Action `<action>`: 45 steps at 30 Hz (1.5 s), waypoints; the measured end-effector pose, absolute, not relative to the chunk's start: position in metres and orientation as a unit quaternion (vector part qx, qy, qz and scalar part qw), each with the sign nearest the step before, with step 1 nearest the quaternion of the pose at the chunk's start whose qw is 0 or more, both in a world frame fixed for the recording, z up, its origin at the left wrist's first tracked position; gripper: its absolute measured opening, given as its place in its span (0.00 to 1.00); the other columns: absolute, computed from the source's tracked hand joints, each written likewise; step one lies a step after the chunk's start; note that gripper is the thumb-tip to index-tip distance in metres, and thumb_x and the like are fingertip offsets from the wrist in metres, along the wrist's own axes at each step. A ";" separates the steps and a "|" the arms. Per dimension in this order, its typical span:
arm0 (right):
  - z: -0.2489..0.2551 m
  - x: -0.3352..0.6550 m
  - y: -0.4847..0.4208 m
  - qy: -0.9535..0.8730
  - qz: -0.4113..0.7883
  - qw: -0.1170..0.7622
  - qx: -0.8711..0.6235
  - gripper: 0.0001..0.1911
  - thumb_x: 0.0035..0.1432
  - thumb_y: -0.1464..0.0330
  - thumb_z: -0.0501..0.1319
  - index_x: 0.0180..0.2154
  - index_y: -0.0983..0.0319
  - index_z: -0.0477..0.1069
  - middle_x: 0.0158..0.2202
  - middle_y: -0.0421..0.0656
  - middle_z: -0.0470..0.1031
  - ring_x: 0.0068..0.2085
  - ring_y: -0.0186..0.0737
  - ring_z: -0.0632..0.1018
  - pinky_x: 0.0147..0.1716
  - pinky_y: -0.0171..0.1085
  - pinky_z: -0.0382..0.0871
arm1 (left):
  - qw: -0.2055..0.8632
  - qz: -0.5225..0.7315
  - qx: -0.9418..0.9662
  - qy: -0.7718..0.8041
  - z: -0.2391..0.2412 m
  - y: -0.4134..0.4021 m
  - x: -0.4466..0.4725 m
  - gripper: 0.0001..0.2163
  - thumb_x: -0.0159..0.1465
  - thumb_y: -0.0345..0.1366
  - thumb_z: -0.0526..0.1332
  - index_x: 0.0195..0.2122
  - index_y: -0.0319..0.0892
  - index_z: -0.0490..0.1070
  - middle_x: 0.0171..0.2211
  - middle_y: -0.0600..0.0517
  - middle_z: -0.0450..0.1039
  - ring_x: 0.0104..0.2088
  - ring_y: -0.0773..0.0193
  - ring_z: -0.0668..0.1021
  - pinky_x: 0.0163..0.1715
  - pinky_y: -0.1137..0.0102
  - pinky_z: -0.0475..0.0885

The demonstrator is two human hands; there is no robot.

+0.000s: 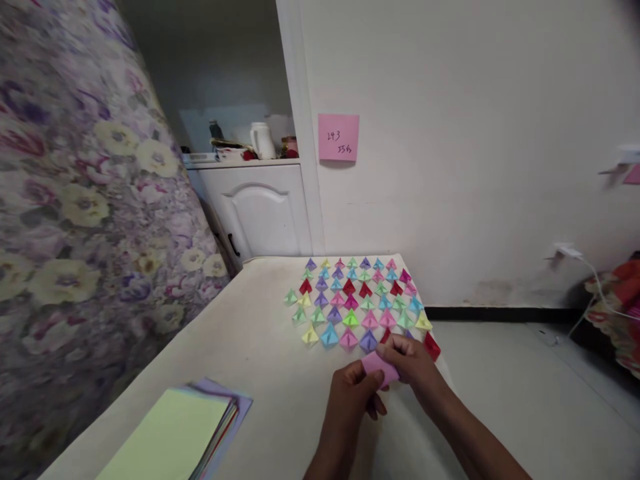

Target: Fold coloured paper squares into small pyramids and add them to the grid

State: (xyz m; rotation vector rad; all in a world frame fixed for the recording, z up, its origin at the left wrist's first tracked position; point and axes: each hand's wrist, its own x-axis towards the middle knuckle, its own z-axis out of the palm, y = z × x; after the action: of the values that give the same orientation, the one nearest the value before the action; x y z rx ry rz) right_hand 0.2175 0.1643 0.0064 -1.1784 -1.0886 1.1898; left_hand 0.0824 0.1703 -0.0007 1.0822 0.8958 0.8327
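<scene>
A small folded piece of pink paper [379,366] is pinched between both hands above the near right part of the table. My left hand [354,390] grips its lower left side, thumb on top. At its upper right edge, my right hand [406,360] holds it with the thumb pressed on the paper. Just beyond the hands stand rows of small folded paper shapes [351,318] in pink, blue, green, yellow, purple and red. A red folded shape [432,346] sits close to my right hand, and another is partly hidden behind it.
A stack of coloured paper sheets [173,427], pale green on top, lies at the table's [230,320] near left. A floral curtain [100,200] hangs at the left. Behind are a white cabinet [265,213] and a wall with a pink note [339,137]. A white charger [567,251] is plugged in at right.
</scene>
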 end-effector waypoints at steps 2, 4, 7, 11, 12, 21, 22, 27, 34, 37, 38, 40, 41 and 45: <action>-0.002 0.216 0.166 -0.452 0.511 0.528 -0.506 0.17 0.51 0.59 0.60 0.20 0.62 0.61 0.14 0.34 0.61 0.15 0.26 0.59 0.15 0.29 0.46 | 0.692 0.375 0.466 0.404 -0.008 0.170 0.081 0.11 0.51 0.40 0.63 0.25 0.34 0.71 0.20 0.52 0.71 0.11 0.73 0.68 0.11 0.78 0.56; -0.007 0.218 0.166 -0.439 0.512 0.529 -0.516 0.17 0.53 0.56 0.58 0.22 0.63 0.63 0.13 0.32 0.57 0.15 0.25 0.56 0.14 0.29 0.45 | 0.697 0.383 0.441 0.415 -0.014 0.170 0.078 0.11 0.50 0.40 0.64 0.25 0.34 0.71 0.19 0.52 0.71 0.11 0.74 0.67 0.11 0.77 0.54; -0.010 0.222 0.163 -0.439 0.472 0.552 -0.530 0.16 0.52 0.56 0.59 0.30 0.63 0.68 0.19 0.34 0.61 0.15 0.24 0.54 0.15 0.29 0.44 | 0.697 0.408 0.396 0.436 -0.019 0.170 0.074 0.12 0.48 0.41 0.65 0.24 0.35 0.71 0.19 0.52 0.72 0.11 0.74 0.66 0.11 0.77 0.54; -0.016 0.222 0.160 -0.477 0.426 0.541 -0.546 0.15 0.50 0.57 0.61 0.31 0.63 0.70 0.19 0.34 0.59 0.20 0.28 0.57 0.19 0.30 0.49 | 0.682 0.424 0.390 0.451 -0.022 0.173 0.072 0.13 0.50 0.42 0.63 0.21 0.35 0.71 0.10 0.55 0.65 0.09 0.74 0.63 0.11 0.78 0.51; -0.018 0.221 0.160 -0.486 0.421 0.536 -0.547 0.14 0.50 0.57 0.61 0.32 0.62 0.70 0.19 0.34 0.58 0.21 0.29 0.58 0.20 0.30 0.50 | 0.681 0.426 0.388 0.451 -0.023 0.174 0.072 0.13 0.50 0.43 0.64 0.21 0.35 0.71 0.09 0.55 0.64 0.09 0.74 0.62 0.11 0.77 0.50; -0.008 0.218 0.157 -0.536 0.380 0.519 -0.547 0.10 0.51 0.61 0.61 0.32 0.61 0.71 0.22 0.35 0.56 0.23 0.31 0.59 0.23 0.32 0.53 | 0.693 0.416 0.385 0.445 -0.023 0.172 0.079 0.13 0.50 0.43 0.64 0.23 0.35 0.72 0.11 0.55 0.65 0.11 0.74 0.63 0.13 0.77 0.53; -0.008 0.217 0.156 -0.534 0.383 0.516 -0.550 0.09 0.52 0.62 0.61 0.33 0.61 0.71 0.21 0.34 0.55 0.23 0.31 0.58 0.23 0.31 0.53 | 0.691 0.417 0.386 0.447 -0.022 0.171 0.079 0.13 0.50 0.43 0.65 0.24 0.35 0.72 0.11 0.55 0.66 0.11 0.74 0.63 0.14 0.77 0.54; -0.010 0.214 0.152 -0.516 0.387 0.534 -0.547 0.08 0.51 0.64 0.61 0.33 0.61 0.71 0.20 0.33 0.53 0.22 0.31 0.57 0.22 0.31 0.52 | 0.693 0.413 0.382 0.451 -0.022 0.168 0.078 0.13 0.50 0.42 0.65 0.26 0.35 0.72 0.09 0.55 0.65 0.12 0.73 0.64 0.15 0.77 0.55; -0.003 0.212 0.151 -0.515 0.399 0.534 -0.538 0.06 0.50 0.66 0.62 0.31 0.61 0.71 0.22 0.34 0.55 0.22 0.31 0.57 0.22 0.32 0.51 | 0.679 0.410 0.411 0.450 -0.022 0.167 0.076 0.14 0.49 0.43 0.65 0.29 0.35 0.74 0.12 0.55 0.65 0.13 0.70 0.67 0.16 0.76 0.58; -0.004 0.212 0.151 -0.508 0.414 0.530 -0.539 0.07 0.49 0.66 0.62 0.32 0.61 0.71 0.20 0.33 0.54 0.21 0.31 0.57 0.21 0.32 0.51 | 0.674 0.406 0.421 0.451 -0.021 0.167 0.077 0.14 0.50 0.44 0.65 0.28 0.36 0.74 0.11 0.56 0.64 0.13 0.71 0.66 0.16 0.76 0.58; -0.004 0.212 0.151 -0.507 0.413 0.531 -0.540 0.07 0.49 0.66 0.62 0.33 0.60 0.71 0.20 0.33 0.54 0.21 0.30 0.57 0.21 0.31 0.51 | 0.674 0.403 0.424 0.452 -0.020 0.168 0.078 0.14 0.50 0.44 0.65 0.28 0.36 0.73 0.11 0.56 0.64 0.13 0.71 0.66 0.16 0.76 0.58; -0.003 0.211 0.151 -0.508 0.404 0.532 -0.544 0.07 0.48 0.68 0.63 0.33 0.60 0.72 0.21 0.34 0.56 0.21 0.30 0.56 0.21 0.31 0.51 | 0.674 0.395 0.433 0.451 -0.020 0.168 0.079 0.14 0.50 0.44 0.65 0.29 0.36 0.74 0.11 0.56 0.64 0.13 0.71 0.65 0.16 0.76 0.59; -0.002 0.211 0.151 -0.512 0.396 0.533 -0.545 0.07 0.48 0.69 0.63 0.33 0.60 0.72 0.23 0.35 0.58 0.21 0.30 0.56 0.22 0.32 0.51 | 0.672 0.393 0.437 0.450 -0.020 0.168 0.079 0.14 0.50 0.44 0.64 0.29 0.36 0.74 0.10 0.56 0.64 0.13 0.71 0.65 0.16 0.76 0.58; 0.003 0.211 0.151 -0.536 0.374 0.531 -0.540 0.04 0.47 0.70 0.64 0.29 0.61 0.74 0.32 0.39 0.66 0.22 0.28 0.58 0.23 0.32 0.53 | 0.670 0.391 0.449 0.444 -0.018 0.166 0.079 0.14 0.51 0.45 0.64 0.28 0.36 0.73 0.10 0.56 0.63 0.13 0.71 0.65 0.16 0.76 0.58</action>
State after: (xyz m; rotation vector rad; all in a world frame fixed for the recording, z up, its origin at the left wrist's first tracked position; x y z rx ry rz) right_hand 0.2113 0.1515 0.0033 -1.2876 -1.2781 0.8937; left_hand 0.0795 0.1660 -0.0184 1.0120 1.0010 0.8812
